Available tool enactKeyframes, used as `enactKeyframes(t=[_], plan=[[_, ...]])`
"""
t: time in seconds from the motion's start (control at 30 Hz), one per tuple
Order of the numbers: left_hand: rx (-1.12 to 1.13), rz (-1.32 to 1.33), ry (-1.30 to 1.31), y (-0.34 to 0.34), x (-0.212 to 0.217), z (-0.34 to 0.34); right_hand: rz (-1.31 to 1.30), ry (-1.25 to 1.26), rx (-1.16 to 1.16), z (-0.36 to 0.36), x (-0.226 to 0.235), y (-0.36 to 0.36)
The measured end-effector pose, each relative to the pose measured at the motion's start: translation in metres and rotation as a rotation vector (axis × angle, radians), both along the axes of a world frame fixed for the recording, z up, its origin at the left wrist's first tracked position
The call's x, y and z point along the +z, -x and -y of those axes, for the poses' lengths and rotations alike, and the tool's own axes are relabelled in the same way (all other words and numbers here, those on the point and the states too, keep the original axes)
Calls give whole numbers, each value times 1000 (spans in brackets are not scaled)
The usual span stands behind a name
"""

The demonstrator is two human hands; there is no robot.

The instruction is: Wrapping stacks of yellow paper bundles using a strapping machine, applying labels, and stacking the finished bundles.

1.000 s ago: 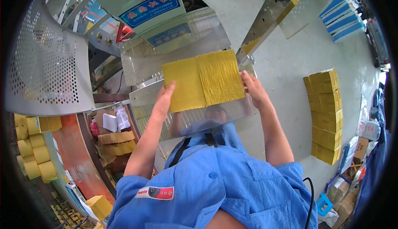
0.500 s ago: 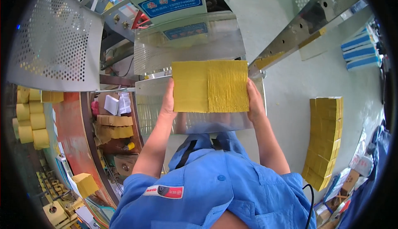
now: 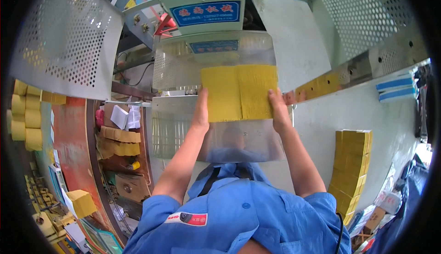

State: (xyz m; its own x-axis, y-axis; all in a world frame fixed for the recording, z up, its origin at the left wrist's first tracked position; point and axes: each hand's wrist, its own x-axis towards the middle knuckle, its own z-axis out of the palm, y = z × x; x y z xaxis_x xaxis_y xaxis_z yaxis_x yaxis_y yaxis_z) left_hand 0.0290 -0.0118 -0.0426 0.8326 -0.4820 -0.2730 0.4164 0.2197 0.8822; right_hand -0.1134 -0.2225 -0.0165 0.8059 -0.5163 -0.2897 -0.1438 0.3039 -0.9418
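Observation:
A thick stack of yellow paper sheets [image 3: 239, 92] lies on the shiny metal tray [image 3: 239, 143] of a grey machine [image 3: 206, 6]. My left hand [image 3: 201, 111] presses against the stack's left edge and my right hand [image 3: 278, 112] against its right edge, so both hands clamp it between them. The stack sits just in front of a clear curved guard [image 3: 183, 65] at the machine's mouth. My blue work shirt fills the lower middle of the view.
A perforated metal cover [image 3: 64, 38] stands at the left and another [image 3: 367, 15] at the upper right. More yellow stacks [image 3: 351, 166] are piled on the grey table at the right. Yellow bundles [image 3: 25, 116] line the far left; cardboard and paper lie below the machine.
The yellow stack, held between both hands, has come level and square to the machine's mouth. The view has swung left, so the right-hand yellow piles sit nearer the edge.

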Motion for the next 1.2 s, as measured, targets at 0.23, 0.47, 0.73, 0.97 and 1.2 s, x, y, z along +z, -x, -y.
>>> enactKeyframes(t=[0.23,0.47,0.73,0.97,1.2], plan=[[-157,-77,37,-20,13,-7,-72,39,-54,5,-14,-2],[-117,-22,151,-12,8,3,-28,1,30,4,-9,-8],[-69,59,118,-12,8,5,28,-96,-12,4,-8,-13],[-92,46,125,-12,5,7,68,-71,19,5,-11,-13],[-119,33,100,-7,4,7,92,-104,68,6,-5,-6]])
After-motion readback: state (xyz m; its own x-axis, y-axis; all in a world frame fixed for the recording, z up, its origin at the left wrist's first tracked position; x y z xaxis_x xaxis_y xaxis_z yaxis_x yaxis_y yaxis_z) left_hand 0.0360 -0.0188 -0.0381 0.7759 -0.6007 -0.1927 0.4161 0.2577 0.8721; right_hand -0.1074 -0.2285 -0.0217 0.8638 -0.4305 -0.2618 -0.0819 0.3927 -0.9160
